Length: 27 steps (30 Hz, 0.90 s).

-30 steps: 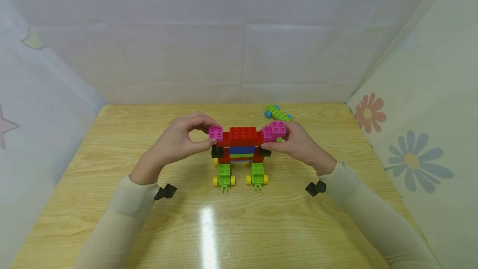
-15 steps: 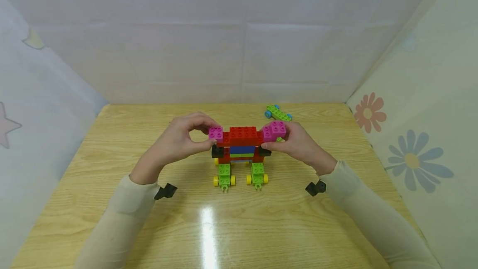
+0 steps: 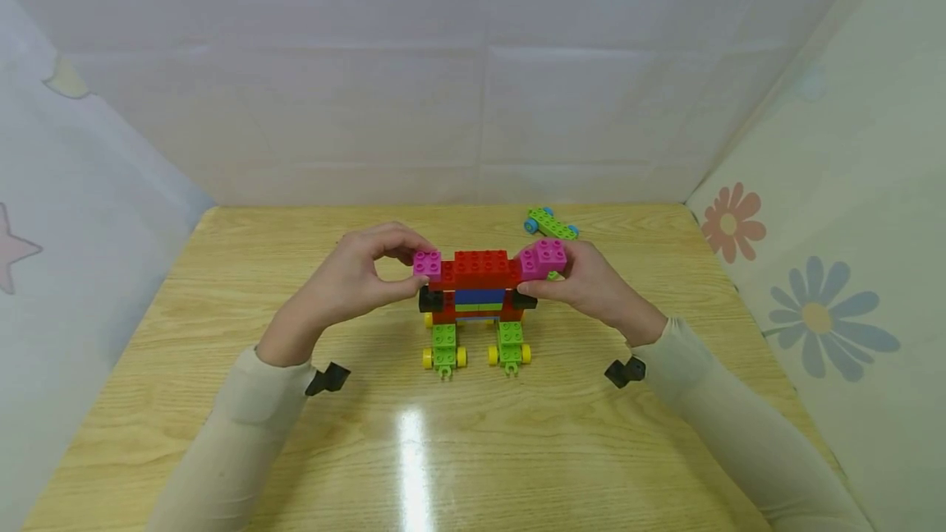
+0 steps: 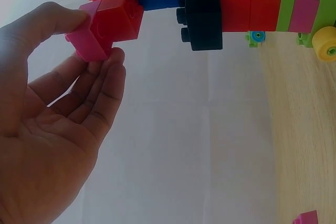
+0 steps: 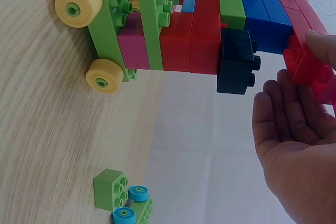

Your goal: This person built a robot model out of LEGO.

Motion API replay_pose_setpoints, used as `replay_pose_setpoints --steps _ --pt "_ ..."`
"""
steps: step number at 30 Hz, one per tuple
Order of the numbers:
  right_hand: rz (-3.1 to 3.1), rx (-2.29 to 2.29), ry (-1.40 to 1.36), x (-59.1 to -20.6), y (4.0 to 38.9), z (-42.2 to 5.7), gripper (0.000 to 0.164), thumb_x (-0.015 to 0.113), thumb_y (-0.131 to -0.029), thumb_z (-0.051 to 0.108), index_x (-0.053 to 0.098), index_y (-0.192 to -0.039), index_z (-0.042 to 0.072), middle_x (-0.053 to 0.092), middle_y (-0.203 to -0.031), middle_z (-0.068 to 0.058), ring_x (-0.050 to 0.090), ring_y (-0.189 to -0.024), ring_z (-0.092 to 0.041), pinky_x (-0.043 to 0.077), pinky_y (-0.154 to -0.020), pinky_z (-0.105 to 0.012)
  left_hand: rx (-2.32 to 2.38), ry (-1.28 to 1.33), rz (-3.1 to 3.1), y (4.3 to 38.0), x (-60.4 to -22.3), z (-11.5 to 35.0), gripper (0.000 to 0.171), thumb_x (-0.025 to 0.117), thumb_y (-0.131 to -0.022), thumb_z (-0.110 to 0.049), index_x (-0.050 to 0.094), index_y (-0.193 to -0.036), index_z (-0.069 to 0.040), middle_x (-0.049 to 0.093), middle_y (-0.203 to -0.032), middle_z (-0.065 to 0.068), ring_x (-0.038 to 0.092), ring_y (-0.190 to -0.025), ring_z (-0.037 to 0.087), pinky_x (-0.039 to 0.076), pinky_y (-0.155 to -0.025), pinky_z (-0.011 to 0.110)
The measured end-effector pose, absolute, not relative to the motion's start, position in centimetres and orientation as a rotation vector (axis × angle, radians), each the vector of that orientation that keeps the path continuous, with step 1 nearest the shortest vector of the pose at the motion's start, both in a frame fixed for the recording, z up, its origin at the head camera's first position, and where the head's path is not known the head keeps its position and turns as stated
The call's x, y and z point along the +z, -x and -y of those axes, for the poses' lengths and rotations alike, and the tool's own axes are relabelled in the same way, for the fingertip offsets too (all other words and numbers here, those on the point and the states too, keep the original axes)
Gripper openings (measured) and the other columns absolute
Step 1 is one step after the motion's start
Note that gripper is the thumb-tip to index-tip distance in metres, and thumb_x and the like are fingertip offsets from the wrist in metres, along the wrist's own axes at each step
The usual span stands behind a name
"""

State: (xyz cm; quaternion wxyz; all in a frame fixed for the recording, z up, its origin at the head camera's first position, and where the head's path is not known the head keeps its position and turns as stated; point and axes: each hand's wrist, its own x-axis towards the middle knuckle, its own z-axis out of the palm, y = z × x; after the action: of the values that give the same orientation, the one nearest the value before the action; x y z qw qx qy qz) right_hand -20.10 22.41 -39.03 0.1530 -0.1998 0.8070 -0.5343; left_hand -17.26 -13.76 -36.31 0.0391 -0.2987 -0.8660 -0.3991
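A tall figure of toy building bricks stands on the table, topped by a red brick (image 3: 480,268). Its two lime-green wheeled bases, a left base (image 3: 443,337) and a right base (image 3: 510,337), have yellow wheels. Thumb and fingers of my left hand (image 3: 353,273) pinch the pink brick (image 3: 426,264) at the figure's upper left end. On the opposite end my right hand (image 3: 587,282) holds the stepped pink bricks (image 3: 543,259) between thumb and fingers. Blue bricks (image 5: 265,17) sit under the red top. Black bricks (image 4: 203,17) stick out at the sides lower down.
Behind my right hand, a small green toy car base (image 3: 553,224) with blue wheels lies near the table's back edge. The right wrist view shows a loose green brick (image 5: 109,190) beside it. A pink brick (image 4: 306,218) lies on the table in the left wrist view.
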Motion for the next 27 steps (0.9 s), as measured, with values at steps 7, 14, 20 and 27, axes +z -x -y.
replay_pose_setpoints --steps 7,14,20,27 --pt "-2.304 -1.534 0.575 -39.1 20.1 -22.4 0.040 0.088 -0.098 0.013 0.073 -0.134 0.006 0.078 -0.126 -0.011 0.071 -0.101 -0.024 0.062 -0.085 -0.028 -1.196 0.914 2.671 17.1 -36.3 14.1 0.033 0.087 -0.097 -0.011 0.079 -0.128 -0.019 0.078 -0.125 -0.006 0.074 -0.110 0.013 0.061 -0.107 0.049" --pt "-2.297 -1.536 0.575 -39.1 20.0 -22.3 0.041 0.087 -0.098 0.013 0.072 -0.135 0.006 0.078 -0.126 -0.011 0.072 -0.103 -0.025 0.062 -0.086 -0.028 -1.153 0.882 2.714 16.8 -36.3 15.0 0.035 0.088 -0.098 -0.018 0.077 -0.131 -0.021 0.078 -0.127 -0.006 0.073 -0.114 0.016 0.060 -0.106 0.048" --pt "-2.304 -1.536 0.580 -39.0 20.0 -22.3 0.041 0.088 -0.098 0.012 0.072 -0.135 0.005 0.078 -0.128 -0.012 0.073 -0.106 -0.025 0.063 -0.089 -0.028 -1.138 0.810 2.759 16.9 -37.2 16.4 0.034 0.088 -0.099 -0.024 0.077 -0.132 -0.024 0.078 -0.126 -0.005 0.073 -0.116 0.017 0.058 -0.098 0.049" --pt "-2.304 -1.528 0.562 -39.0 20.1 -22.1 0.042 0.088 -0.098 0.014 0.071 -0.136 0.006 0.078 -0.129 -0.012 0.072 -0.108 -0.028 0.063 -0.088 -0.028 -1.199 0.627 2.823 17.7 -38.6 18.7 0.034 0.081 -0.105 -0.026 0.075 -0.138 -0.021 0.077 -0.132 0.001 0.073 -0.123 0.023 0.059 -0.105 0.042"
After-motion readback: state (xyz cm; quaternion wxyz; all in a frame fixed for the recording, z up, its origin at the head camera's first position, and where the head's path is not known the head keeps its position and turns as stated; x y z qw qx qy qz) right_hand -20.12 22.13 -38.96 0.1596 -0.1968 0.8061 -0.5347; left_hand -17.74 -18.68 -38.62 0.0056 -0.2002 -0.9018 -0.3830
